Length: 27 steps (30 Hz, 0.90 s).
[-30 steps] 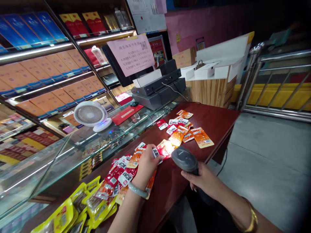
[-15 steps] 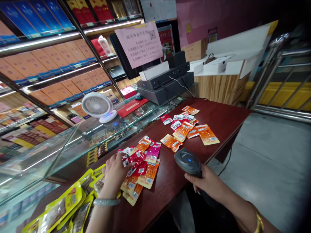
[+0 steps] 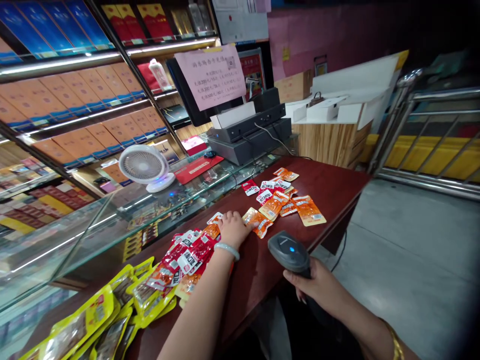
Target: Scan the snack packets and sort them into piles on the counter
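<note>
My left hand (image 3: 234,229), with a pale bangle at the wrist, lies palm down over the right end of a pile of red and orange snack packets (image 3: 191,255). Its thumb is spread to the right, at the edge of an orange packet (image 3: 258,221); the fingertips are partly hidden. My right hand (image 3: 318,282) is wrapped round the handle of a dark barcode scanner (image 3: 289,251), held above the table's front edge with a blue light on top. Farther back lies a second group of orange and red-and-white packets (image 3: 275,204).
Yellow packets (image 3: 108,310) are heaped at the near left of the dark red table (image 3: 333,180). A glass display counter (image 3: 123,220) runs along its left side, bearing a white fan (image 3: 144,165). Behind stand a monitor with a pink notice (image 3: 212,77) and a grey cash drawer (image 3: 243,145).
My left hand has moved forward and right across the pile, and red packets now lie nearer the yellow ones. My right hand still holds the scanner. The view has shifted slightly.
</note>
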### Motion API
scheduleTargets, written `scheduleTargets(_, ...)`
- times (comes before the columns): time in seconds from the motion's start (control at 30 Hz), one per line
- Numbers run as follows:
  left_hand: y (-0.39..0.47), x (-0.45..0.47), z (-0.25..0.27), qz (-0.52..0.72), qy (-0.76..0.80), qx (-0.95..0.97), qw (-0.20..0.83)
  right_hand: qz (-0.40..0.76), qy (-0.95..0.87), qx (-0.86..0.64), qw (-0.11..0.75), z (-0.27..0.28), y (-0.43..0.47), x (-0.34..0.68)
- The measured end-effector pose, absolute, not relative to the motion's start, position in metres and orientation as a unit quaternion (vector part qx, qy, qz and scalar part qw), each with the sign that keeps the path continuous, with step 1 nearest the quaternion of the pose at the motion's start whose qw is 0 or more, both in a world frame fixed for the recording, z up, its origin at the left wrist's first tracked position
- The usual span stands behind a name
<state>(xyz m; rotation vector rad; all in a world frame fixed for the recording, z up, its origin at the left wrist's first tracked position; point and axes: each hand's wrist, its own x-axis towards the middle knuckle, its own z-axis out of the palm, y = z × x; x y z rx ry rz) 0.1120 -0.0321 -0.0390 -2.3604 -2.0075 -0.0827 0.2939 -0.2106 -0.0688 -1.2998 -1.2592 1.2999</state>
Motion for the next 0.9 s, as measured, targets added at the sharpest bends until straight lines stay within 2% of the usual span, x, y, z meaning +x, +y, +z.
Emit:
scheduleTargets(0.13,-0.026,0.104,-0.044,-0.019,-0.660,-0.751,-0.021,0.522,-0.512,-0.528,0.432,-0.069,-0.211,0.295)
scheduleTargets(0.37,-0.024,0.106,-0.044,-0.096,-0.657,-0.746,-0.055,0.539,-0.512,-0.516,0.427,-0.073,-0.208,0.285)
scheduleTargets(0.57,-0.014,0.114,-0.038,-0.081,-0.661,-0.744,-0.058,0.549,-0.500,-0.515,0.429,-0.078,-0.206,0.279)
scheduleTargets(0.73,-0.007,0.116,-0.039,-0.026,-0.649,-0.752,-0.112,0.549,-0.503,-0.515,0.425,-0.071,-0.206,0.276)
scheduleTargets(0.9,-0.014,0.107,-0.037,-0.063,-0.640,-0.754,-0.135,0.536,-0.507,-0.528,0.420,-0.067,-0.207,0.275)
